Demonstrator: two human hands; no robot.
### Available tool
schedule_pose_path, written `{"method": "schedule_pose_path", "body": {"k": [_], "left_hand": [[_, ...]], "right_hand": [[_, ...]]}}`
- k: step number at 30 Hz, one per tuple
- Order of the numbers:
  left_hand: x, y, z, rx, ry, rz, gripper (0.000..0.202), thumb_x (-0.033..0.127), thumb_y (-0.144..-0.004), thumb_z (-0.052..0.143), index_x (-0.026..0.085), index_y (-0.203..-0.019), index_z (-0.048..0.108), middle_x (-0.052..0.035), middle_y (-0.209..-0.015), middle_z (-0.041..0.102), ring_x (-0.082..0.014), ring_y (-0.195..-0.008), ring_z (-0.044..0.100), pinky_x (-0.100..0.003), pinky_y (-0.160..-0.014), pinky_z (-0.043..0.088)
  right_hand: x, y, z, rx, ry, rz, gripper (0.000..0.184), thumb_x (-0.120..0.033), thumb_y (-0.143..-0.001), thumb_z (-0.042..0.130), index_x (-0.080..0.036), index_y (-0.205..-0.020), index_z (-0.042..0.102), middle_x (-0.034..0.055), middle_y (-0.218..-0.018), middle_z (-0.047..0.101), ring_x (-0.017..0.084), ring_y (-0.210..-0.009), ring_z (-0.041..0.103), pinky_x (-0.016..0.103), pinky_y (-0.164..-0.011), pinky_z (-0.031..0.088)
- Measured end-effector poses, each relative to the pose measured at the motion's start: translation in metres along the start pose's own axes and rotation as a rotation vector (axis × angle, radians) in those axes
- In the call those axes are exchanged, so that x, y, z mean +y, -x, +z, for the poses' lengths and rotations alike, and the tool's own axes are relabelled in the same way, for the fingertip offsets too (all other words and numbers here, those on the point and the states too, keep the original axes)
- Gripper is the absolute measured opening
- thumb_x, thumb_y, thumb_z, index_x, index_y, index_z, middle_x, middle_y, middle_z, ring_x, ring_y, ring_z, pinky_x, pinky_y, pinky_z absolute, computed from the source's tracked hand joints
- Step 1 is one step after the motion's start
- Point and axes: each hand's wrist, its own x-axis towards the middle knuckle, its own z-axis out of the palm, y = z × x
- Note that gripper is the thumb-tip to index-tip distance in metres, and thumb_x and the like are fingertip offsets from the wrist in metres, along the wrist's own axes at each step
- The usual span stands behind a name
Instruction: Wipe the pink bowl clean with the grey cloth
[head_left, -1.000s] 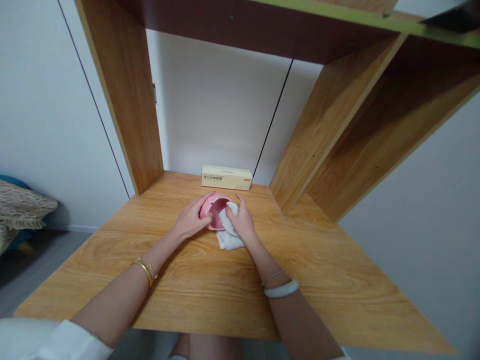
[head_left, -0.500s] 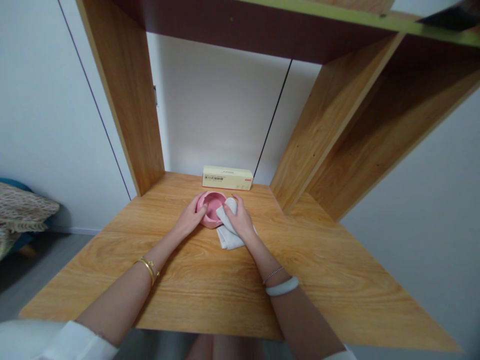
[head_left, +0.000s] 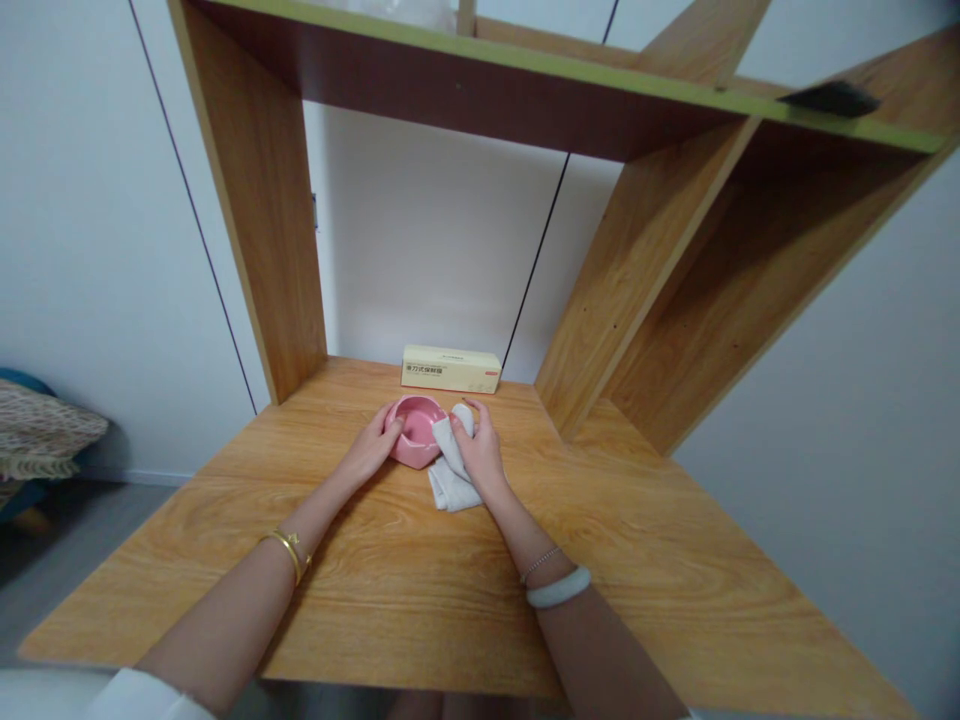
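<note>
Head view: a pink bowl (head_left: 409, 456) is at the worktop (head_left: 390, 590), nearer its back edge than its near edge and left of its middle, with its mouth up and tipped slightly toward the near edge. Whether its base rests on the wood, I cannot tell.

The left hand (head_left: 369, 446) has the bowl by its left side, thumb over the rim and fingers closed round the outer wall. The right hand (head_left: 480, 452) grips a pale cloth (head_left: 453, 490), thumb laid over it; the index finger reaches forward, a little apart from the rest.

What matters most is side to side: the bowl lies just left of the right fingers, with the cloth between. One corner of the cloth meets the bowl's right rim. The bowl is many-sided and about as broad as it is deep, so it shows no clear long axis; the cloth's length runs from the right fingers toward the near edge. The left hand is the nearer, being on the bowl itself.

Behind, close to the back edge, a cream box (head_left: 450, 370) lies lengthwise along it.
</note>
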Motion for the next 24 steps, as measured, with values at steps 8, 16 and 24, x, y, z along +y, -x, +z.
{"method": "schedule_pose_path", "body": {"k": [8, 16, 24], "left_hand": [[-0.001, 0.001, 0.001, -0.038, 0.054, 0.078, 0.055, 0.036, -0.078, 0.043, 0.016, -0.130, 0.046, -0.0090, -0.130, 0.053, -0.0222, -0.121, 0.047, -0.036, -0.106, 0.031], [0.015, 0.011, 0.002, -0.112, -0.043, 0.221, 0.060, 0.027, -0.075, 0.047, 0.018, -0.134, 0.041, -0.0083, -0.133, 0.051, -0.0215, -0.118, 0.049, -0.036, -0.105, 0.034], [0.014, 0.011, 0.003, -0.114, -0.061, 0.188, 0.058, 0.028, -0.077, 0.045, 0.016, -0.133, 0.041, -0.0087, -0.130, 0.053, -0.0217, -0.115, 0.052, -0.037, -0.103, 0.036]], "right_hand": [[-0.003, -0.001, -0.002, 0.049, -0.113, -0.017, 0.058, -0.042, -0.083, 0.049, -0.017, -0.132, 0.032, 0.0032, -0.082, 0.062, 0.017, -0.069, 0.060, 0.027, -0.063, 0.046], [-0.002, 0.000, 0.003, -0.144, 0.207, 0.095, 0.060, -0.025, -0.075, 0.056, -0.018, -0.131, 0.036, 0.0100, -0.110, 0.062, 0.022, -0.098, 0.060, 0.033, -0.084, 0.044], [-0.011, 0.006, -0.004, -0.065, 0.323, 0.030, 0.052, -0.031, -0.082, 0.048, -0.020, -0.132, 0.037, 0.0086, -0.103, 0.065, 0.024, -0.093, 0.062, 0.035, -0.081, 0.045]]}}
